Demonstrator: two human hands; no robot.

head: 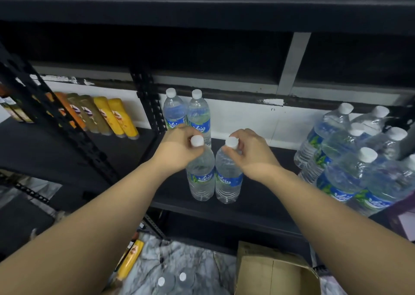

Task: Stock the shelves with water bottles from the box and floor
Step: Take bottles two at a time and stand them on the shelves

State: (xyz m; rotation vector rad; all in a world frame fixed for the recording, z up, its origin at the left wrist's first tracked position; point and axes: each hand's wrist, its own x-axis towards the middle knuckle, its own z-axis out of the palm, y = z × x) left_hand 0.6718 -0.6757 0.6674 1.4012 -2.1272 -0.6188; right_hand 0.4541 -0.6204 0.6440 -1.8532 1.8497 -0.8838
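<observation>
Two clear water bottles with blue labels and white caps stand side by side on the black shelf (258, 196). My left hand (177, 147) grips the neck of the left bottle (200, 178). My right hand (249, 151) pinches the neck of the right bottle (228, 182) just under its cap. Two more bottles (187, 113) stand behind them against the white back wall. A group of several bottles (350, 160) fills the right end of the shelf. On the floor below, two bottle caps (171, 279) show, and a brown cardboard box (274, 272) stands open.
Orange, olive and yellow packs (101, 115) lean in a row on the neighbouring shelf to the left, behind a black perforated upright (148, 101). A yellow pack (131, 260) lies on the marble-patterned floor. A dark upper shelf overhangs the bottles. A purple object (404, 216) sits at the right edge.
</observation>
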